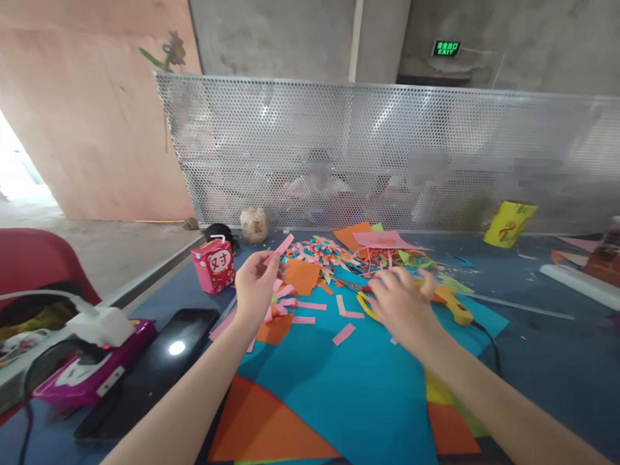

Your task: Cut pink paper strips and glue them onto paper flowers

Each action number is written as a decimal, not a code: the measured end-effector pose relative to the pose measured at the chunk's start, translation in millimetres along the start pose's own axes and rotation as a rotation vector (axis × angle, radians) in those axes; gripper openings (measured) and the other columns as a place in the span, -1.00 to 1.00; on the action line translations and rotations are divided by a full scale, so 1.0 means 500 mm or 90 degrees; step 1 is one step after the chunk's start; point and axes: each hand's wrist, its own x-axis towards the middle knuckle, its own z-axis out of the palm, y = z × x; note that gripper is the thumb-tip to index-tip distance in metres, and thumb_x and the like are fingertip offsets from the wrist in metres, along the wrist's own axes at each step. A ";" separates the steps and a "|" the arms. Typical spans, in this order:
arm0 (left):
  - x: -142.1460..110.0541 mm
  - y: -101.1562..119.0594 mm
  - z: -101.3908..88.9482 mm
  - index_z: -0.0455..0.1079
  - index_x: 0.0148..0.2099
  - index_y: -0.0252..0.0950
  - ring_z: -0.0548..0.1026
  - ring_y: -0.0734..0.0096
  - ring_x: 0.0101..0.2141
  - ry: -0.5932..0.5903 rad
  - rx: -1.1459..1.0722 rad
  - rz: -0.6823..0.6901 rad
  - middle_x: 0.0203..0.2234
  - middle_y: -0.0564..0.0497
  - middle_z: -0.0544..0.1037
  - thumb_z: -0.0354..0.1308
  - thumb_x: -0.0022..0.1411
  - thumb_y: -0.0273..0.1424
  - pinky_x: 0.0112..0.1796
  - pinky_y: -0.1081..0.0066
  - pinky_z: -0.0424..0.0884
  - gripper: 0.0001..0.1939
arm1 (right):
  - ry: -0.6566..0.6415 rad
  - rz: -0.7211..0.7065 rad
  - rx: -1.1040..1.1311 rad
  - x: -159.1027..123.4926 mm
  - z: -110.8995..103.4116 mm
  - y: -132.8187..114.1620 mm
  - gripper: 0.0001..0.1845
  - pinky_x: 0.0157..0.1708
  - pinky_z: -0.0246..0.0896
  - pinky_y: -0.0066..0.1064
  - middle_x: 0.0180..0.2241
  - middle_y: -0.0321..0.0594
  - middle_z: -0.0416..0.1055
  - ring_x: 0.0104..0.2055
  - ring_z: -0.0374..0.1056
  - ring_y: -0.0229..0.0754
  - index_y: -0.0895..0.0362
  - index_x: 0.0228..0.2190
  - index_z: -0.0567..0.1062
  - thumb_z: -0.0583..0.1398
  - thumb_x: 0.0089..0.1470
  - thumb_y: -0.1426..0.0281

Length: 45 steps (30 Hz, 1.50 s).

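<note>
My left hand (255, 285) is closed, pinching a pink paper strip (285, 244) that points up and to the right. Below it lies a flower-like piece of pink strips (285, 301), partly covered by the hand. My right hand (400, 297) hovers over the scissors (367, 306), fingers apart and slightly curled. The scissors have yellow handles, and the hand hides part of them. Just right of that hand lies a yellow glue gun (457, 307) with a black cord. Several loose pink strips (343, 335) rest on the blue sheet (334, 391) between my hands.
A pile of fringed paper pieces (322, 252) sits behind my hands, beside orange and pink sheets (379, 239). On the left are a phone (155, 363), a purple power strip (96, 367) and a red drink carton (213, 264). A perforated metal screen (344, 152) closes the table's back.
</note>
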 end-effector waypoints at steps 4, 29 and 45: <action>0.008 -0.006 -0.008 0.31 -0.40 -0.32 0.33 0.56 -0.66 0.029 0.001 -0.003 -0.62 0.06 0.45 0.08 0.02 -0.27 -0.60 0.53 0.25 -0.80 | -0.069 -0.180 0.096 0.014 -0.026 -0.114 -0.89 -0.13 -0.11 0.02 -0.36 -0.10 0.40 -0.29 0.27 -0.03 0.15 -0.38 0.43 0.13 -0.02 0.44; 0.002 -0.002 -0.007 0.31 -0.40 -0.30 0.35 0.50 -0.57 0.009 -0.003 -0.032 -0.56 0.05 0.42 0.07 0.01 -0.25 -0.52 0.50 0.26 -0.80 | 0.158 0.108 0.766 0.106 0.010 -0.064 -0.82 -0.39 0.18 -0.41 -0.43 -0.26 0.35 -0.40 0.27 -0.23 0.12 -0.42 0.35 0.05 0.03 0.27; -0.029 0.004 0.016 0.33 -0.51 -0.35 0.40 0.46 -0.55 -0.172 0.169 -0.102 -0.57 -0.01 0.49 0.17 -0.06 -0.27 -0.52 0.48 0.28 -0.78 | -0.223 0.358 1.263 0.031 0.040 -0.003 -0.76 -0.60 0.34 -0.45 -0.46 -0.25 0.47 -0.46 0.42 -0.18 0.12 -0.44 0.39 0.27 -0.20 0.29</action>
